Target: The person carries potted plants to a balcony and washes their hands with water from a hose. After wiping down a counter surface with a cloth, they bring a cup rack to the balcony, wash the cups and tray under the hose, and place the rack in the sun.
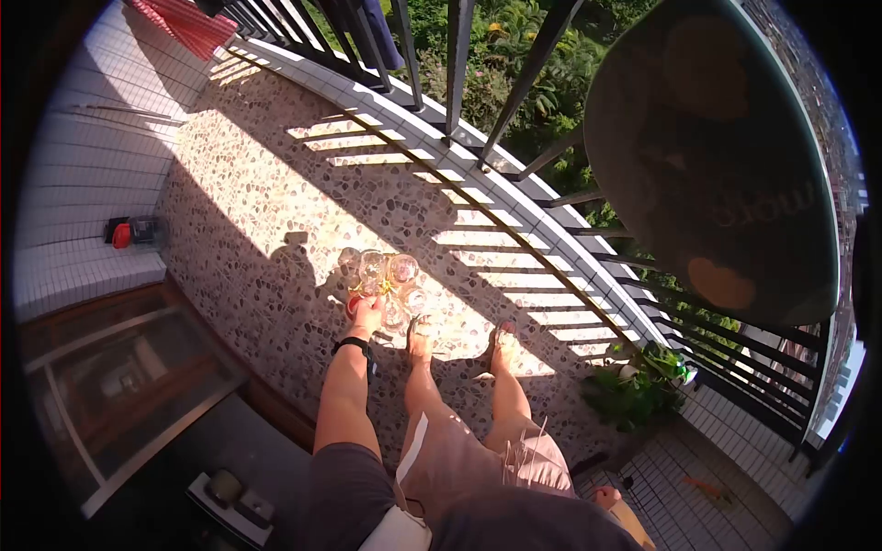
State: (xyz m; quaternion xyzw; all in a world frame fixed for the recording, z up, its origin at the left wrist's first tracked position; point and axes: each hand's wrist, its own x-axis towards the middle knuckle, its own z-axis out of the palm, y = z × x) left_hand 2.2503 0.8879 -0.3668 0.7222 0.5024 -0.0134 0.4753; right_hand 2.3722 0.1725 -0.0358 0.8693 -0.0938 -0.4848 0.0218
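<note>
My left hand [369, 312] reaches down to a cluster of clear glass jars in front of my feet. Its fingers look closed, but what they grip is hidden among the glass. One jar [372, 264] stands at the far left of the cluster, and another jar [403, 267] is beside it. A third jar [415, 299] is nearer my foot. Yellow-green strands [386, 287] show between the jars, and a red object [354, 304] is beside my thumb side. Low at my right side is my right hand [607, 497], small in view, fingers curled with nothing visible in them.
Sunlit pebble-patterned floor [234, 174] spreads ahead. A black railing [459, 73] on a white tiled ledge runs along the right. A potted plant [634, 386] is at the right, and a large dark panel [717, 156] fills the upper right. A glazed wooden frame [138, 367] is at left.
</note>
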